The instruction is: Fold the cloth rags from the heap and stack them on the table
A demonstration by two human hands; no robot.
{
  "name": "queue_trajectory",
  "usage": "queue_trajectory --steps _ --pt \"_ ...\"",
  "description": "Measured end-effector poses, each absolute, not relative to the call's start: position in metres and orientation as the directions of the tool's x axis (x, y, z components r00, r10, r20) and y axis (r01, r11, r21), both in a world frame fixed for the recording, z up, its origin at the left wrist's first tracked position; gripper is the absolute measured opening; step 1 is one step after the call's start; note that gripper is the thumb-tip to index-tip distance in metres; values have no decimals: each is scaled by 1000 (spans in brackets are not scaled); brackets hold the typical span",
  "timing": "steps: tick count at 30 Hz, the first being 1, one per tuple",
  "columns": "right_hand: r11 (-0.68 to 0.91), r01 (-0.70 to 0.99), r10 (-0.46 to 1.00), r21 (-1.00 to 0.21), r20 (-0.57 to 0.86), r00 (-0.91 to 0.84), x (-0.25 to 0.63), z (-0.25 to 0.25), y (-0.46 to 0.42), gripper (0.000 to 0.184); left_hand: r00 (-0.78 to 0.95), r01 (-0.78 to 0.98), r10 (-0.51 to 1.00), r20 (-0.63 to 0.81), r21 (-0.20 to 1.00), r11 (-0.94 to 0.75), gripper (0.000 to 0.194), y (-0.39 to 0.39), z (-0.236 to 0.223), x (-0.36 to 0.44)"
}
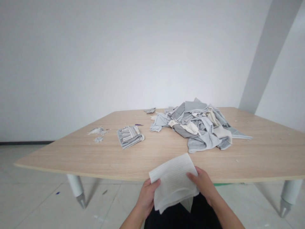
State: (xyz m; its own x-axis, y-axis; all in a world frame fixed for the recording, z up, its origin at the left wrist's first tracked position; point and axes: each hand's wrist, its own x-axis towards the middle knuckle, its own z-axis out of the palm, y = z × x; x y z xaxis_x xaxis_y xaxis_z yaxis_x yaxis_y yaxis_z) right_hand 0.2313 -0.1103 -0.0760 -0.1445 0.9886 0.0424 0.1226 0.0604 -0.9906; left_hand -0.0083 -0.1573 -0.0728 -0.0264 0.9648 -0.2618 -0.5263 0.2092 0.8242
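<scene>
Between my two hands is a folded white cloth [175, 179] with fine ribbed lines, held over the table's front edge and above my lap. My left hand [148, 194] pinches its left side, thumb on top. On the right side, my right hand [202, 183] grips it the same way, with the fingers hidden underneath. A loose corner hangs below the cloth. Beyond it on the table lies a small stack of folded striped cloths [130, 136]. To the right spreads a large heap of crumpled grey and cream cloths [200, 124].
The wooden table [95, 162] stands against a white wall. Small white scraps [97, 130] lie at its left. A purple-handled item [138, 124] rests behind the striped stack, and a small grey cloth [150, 110] is at the far edge.
</scene>
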Motion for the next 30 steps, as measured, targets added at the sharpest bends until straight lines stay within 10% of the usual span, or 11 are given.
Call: queue_trajectory --steps 15,23,30 --pt "158 27 969 -987 150 -195 234 -54 -123 40 -156 -436 980 -120 899 41 44 -177 -86 -4" --pt "-5 751 921 -661 290 262 233 -70 -83 36 -202 246 949 244 950 -192 41 -163 -51 -40" --pt "-87 906 968 -414 180 175 237 -69 -72 37 -138 273 988 69 962 -29 39 -141 -20 -103"
